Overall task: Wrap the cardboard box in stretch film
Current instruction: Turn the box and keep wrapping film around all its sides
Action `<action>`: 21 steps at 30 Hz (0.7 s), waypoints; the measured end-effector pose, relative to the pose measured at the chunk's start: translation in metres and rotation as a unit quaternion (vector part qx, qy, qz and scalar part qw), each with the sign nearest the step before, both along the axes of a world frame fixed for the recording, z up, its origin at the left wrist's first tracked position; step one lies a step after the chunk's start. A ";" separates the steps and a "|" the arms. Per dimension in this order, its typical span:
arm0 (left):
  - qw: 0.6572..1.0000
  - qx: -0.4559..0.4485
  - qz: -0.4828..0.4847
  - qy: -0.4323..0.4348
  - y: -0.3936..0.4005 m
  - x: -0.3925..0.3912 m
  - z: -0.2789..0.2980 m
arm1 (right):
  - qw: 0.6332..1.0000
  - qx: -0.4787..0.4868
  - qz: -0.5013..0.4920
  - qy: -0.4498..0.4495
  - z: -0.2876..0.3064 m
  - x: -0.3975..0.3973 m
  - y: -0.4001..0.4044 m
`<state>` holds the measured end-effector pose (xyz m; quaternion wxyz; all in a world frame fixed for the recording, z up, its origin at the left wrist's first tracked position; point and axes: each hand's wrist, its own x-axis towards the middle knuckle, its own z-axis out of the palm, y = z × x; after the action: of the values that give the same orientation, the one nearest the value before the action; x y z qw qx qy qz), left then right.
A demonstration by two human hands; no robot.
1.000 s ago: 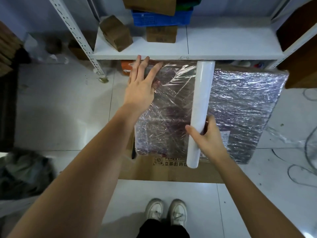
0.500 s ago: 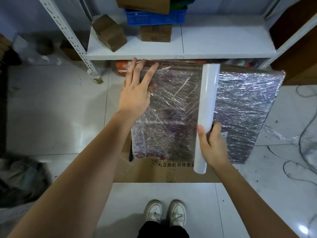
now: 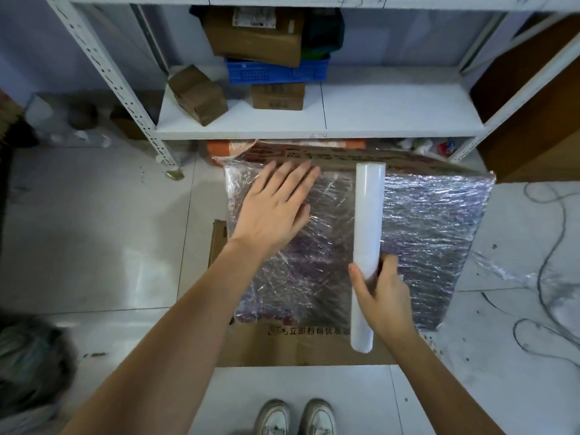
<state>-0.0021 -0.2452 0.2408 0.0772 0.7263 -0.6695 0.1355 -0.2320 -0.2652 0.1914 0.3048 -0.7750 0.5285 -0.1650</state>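
A large flat cardboard box lies on the floor in front of me, its top covered in crinkled stretch film. Bare cardboard shows along its near edge and far edge. My left hand lies flat with straight fingers on the film at the box's far left part. My right hand grips the lower part of a white stretch-film roll, which lies lengthwise across the middle of the box, pointing away from me.
A white metal shelf stands right behind the box, holding small brown boxes and a blue crate. Loose film scraps and dark cables lie on the tiled floor at right. My shoes are just before the box.
My left hand has come down from the box's far left corner and now lies flat on the film. The roll in my right hand shifted slightly right. The camera tilted up.
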 end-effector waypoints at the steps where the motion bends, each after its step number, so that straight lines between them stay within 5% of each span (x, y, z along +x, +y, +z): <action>1: 1.000 -0.013 0.002 0.016 -0.003 0.000 0.002 | 1.000 0.011 -0.011 -0.015 0.000 0.000 -0.001; 5: 0.997 -0.018 0.016 0.075 -0.012 -0.002 0.010 | 0.993 0.050 -0.062 -0.092 0.001 0.001 -0.003; 8: 0.995 0.050 0.080 0.039 -0.016 -0.005 0.013 | 0.985 0.079 -0.085 -0.124 0.002 0.003 -0.003; 14: 0.983 0.068 0.171 0.011 -0.016 -0.003 0.001 | 0.990 0.033 -0.123 -0.053 0.007 0.011 -0.009; 21: 0.983 0.060 0.171 0.005 -0.017 0.000 -0.011 | 0.974 0.075 -0.176 -0.119 0.003 0.005 -0.011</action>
<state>-0.0017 -0.2623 0.2300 0.0121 0.8342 -0.5417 0.1027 -0.2268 -0.2762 0.1944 0.3894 -0.6197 0.6271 -0.2666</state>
